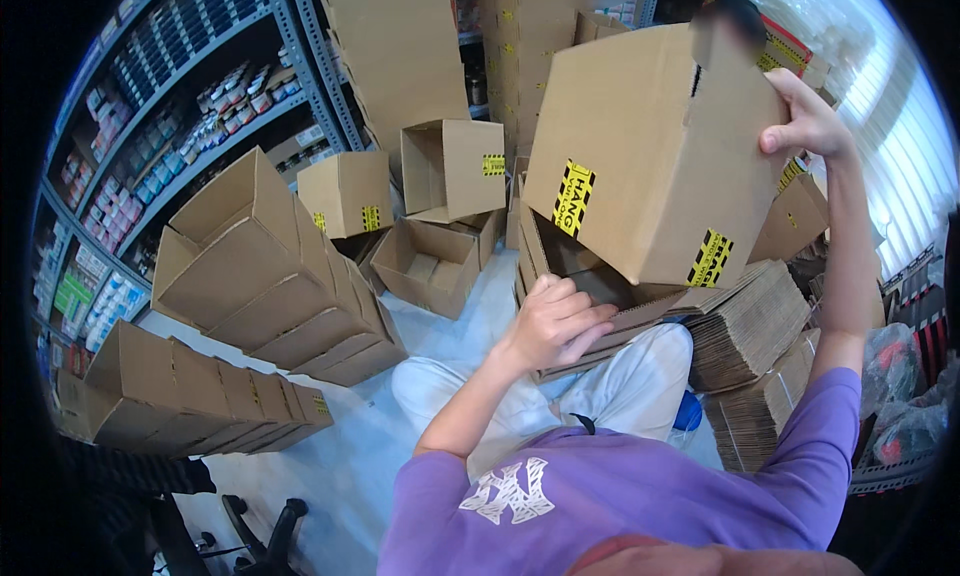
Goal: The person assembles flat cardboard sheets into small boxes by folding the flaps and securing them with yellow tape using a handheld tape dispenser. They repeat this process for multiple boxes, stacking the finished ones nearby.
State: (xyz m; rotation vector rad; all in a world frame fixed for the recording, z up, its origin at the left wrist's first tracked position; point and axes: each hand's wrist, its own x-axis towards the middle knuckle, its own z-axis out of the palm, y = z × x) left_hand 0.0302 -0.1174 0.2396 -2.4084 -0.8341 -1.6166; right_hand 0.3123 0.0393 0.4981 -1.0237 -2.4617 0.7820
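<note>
A large brown cardboard box (625, 146) with yellow-and-black warning labels is tilted above an open box. My right hand (805, 121) grips its upper right side, the thumb on the cardboard and the other fingers partly hidden behind the edge. Below it, the open cardboard box (545, 251) stands in front of my crossed legs, its dark inside partly covered by the tilted one. My left hand (560, 321) is closed at this lower box's near rim, fingers curled. Whether it pinches the rim or something small is hidden.
Nested open boxes (270, 276) stand in a row at the left, with another row (190, 386) nearer. Flattened cardboard stacks (745, 326) lie by my right knee. Behind are small open boxes (430, 261) and metal shelves (215, 61) of packages. A wheeled chair base (265, 531) is at lower left.
</note>
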